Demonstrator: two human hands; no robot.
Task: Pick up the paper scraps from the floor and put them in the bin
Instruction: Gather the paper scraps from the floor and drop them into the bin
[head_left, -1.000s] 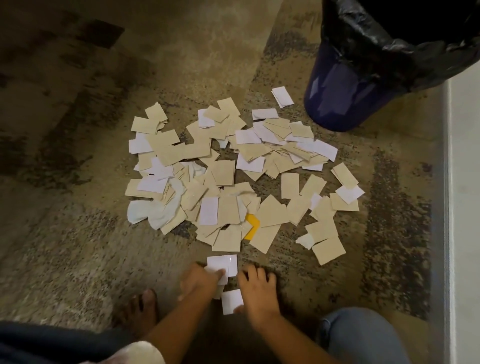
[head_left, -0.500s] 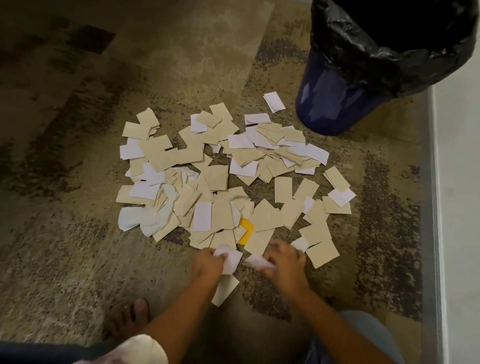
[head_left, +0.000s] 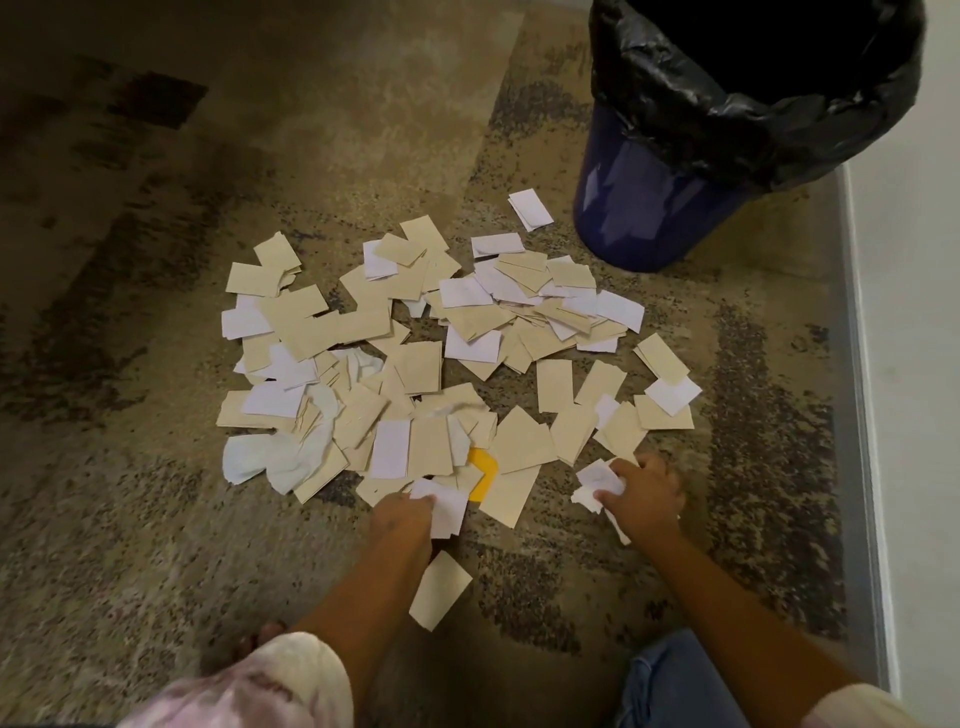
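At the near edge of the paper-scrap pile (head_left: 441, 364) — left hand (head_left: 400, 514) grips white scraps (head_left: 444, 506); right hand (head_left: 647, 496) clutches crumpled white scraps (head_left: 597, 483). Blue bin (head_left: 649, 208) stands beyond the pile.

Tan and white paper scraps (head_left: 415, 358) lie scattered on the mottled carpet (head_left: 156, 519), the blue bin (head_left: 649, 208) standing at the far right. At the near edge, the left hand (head_left: 400, 517) pinches white scraps while the right hand (head_left: 644, 499) grips a crumpled bunch.

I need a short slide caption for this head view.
Both hands gather white scraps beside a lined bin.
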